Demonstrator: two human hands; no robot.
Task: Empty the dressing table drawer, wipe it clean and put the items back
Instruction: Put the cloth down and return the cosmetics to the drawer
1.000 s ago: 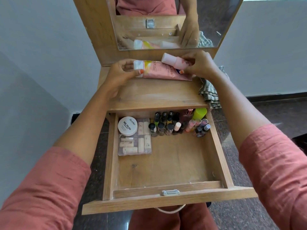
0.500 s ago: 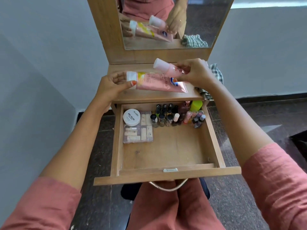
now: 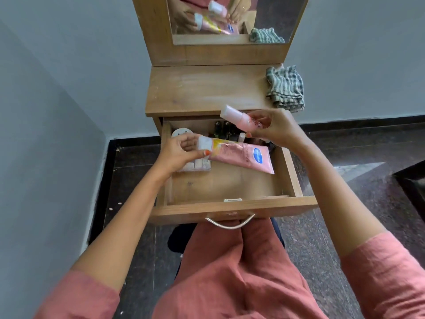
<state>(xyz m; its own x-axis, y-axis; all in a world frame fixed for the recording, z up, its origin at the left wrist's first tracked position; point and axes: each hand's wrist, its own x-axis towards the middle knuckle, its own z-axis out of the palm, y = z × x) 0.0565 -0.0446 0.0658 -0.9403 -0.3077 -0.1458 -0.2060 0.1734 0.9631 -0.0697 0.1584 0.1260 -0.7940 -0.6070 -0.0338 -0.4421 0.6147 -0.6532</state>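
The wooden drawer point(image 3: 232, 209) stands pulled open below the dressing table top point(image 3: 207, 88). My left hand point(image 3: 181, 153) grips the white cap end of a pink tube point(image 3: 241, 154), held lying across the drawer's back half. My right hand point(image 3: 276, 128) holds a small pink bottle with a white cap point(image 3: 239, 118) just above the drawer's back right. In the drawer's back lie a round white jar point(image 3: 180, 132), a clear case of small pale items point(image 3: 195, 165) and a row of dark small bottles point(image 3: 224, 132), partly hidden by my hands.
A folded checked cloth point(image 3: 285, 88) lies at the right end of the table top. The mirror point(image 3: 230, 19) rises behind it. The drawer's metal handle point(image 3: 230, 223) hangs over my lap. A grey wall stands close on the left, dark stone floor on both sides.
Both hands came down from the table top with the pink tube and small bottle, and now hold them over the open drawer. The camera view pulled back.
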